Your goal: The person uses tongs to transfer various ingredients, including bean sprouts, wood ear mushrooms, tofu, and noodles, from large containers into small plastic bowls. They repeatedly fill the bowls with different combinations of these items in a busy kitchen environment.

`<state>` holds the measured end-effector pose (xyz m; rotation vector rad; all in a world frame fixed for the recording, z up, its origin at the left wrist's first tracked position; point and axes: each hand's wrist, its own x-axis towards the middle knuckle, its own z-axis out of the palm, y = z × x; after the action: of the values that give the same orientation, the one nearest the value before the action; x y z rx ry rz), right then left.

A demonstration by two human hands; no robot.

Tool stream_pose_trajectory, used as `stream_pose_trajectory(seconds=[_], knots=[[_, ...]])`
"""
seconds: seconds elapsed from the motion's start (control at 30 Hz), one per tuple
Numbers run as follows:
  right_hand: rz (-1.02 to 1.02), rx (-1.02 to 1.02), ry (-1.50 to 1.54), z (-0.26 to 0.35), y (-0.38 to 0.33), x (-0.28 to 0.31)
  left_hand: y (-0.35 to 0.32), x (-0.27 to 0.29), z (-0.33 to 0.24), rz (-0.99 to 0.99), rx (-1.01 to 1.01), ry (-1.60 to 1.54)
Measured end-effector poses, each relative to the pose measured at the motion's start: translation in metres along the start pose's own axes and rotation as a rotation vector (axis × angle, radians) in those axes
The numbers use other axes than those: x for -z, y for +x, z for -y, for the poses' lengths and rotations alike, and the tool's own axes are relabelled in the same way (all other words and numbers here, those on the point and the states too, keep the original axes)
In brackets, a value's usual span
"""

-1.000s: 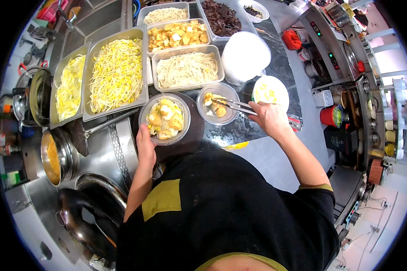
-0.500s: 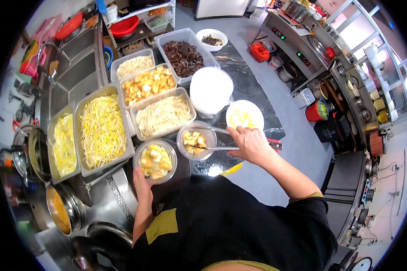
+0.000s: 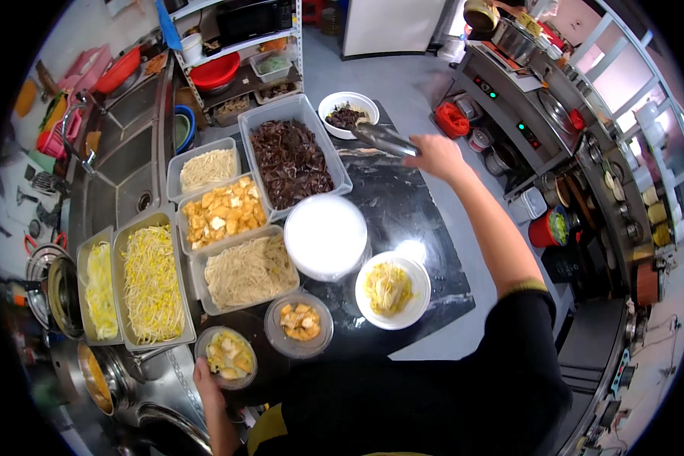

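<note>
My right hand (image 3: 438, 158) grips metal tongs (image 3: 387, 140). Their tips reach the rim of a white bowl (image 3: 367, 102) at the far end, which holds dark shredded food. At the near left, my left hand (image 3: 207, 382) is wrapped around the side of a clear tub (image 3: 254, 363) filled with fried tofu chunks and pale leafy pieces. Beside it stands another clear tub (image 3: 327, 334) with a few tofu chunks in it. A nearer white bowl (image 3: 424, 298) contains bean sprouts. To its left rises a stack of white round lids or bowls (image 3: 326, 237).
Open bins line the left side: dark fungus (image 3: 285, 159), tofu chunks (image 3: 222, 214), pale shreds (image 3: 251, 270), bean sprouts (image 3: 153, 285) and cut cabbage (image 3: 100, 285). Past them are steel sinks (image 3: 121, 159). A cooking counter (image 3: 501, 99) runs along the right.
My right hand and the tongs have gone from the tub of tofu chunks out to the far white bowl. My left hand stays at its tub. The whole view has shifted.
</note>
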<state>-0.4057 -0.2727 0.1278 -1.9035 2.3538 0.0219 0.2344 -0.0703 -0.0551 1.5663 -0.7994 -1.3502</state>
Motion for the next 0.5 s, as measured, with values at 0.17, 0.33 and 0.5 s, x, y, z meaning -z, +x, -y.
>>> stream_pose_trajectory(seconds=[0.17,0.33,0.5], knots=[[0.069,-0.189,-0.035,-0.012,0.145,-0.032,-0.012,-0.002,0.008,-0.163,0.046,-0.04],[0.192,-0.209,0.003,-0.008,0.196,-0.053,-0.01,-0.014,0.009,-0.278,0.052,0.035],[0.117,-0.014,-0.1,0.016,0.189,0.012,-0.025,-0.028,-0.007,-0.225,0.127,-0.028]])
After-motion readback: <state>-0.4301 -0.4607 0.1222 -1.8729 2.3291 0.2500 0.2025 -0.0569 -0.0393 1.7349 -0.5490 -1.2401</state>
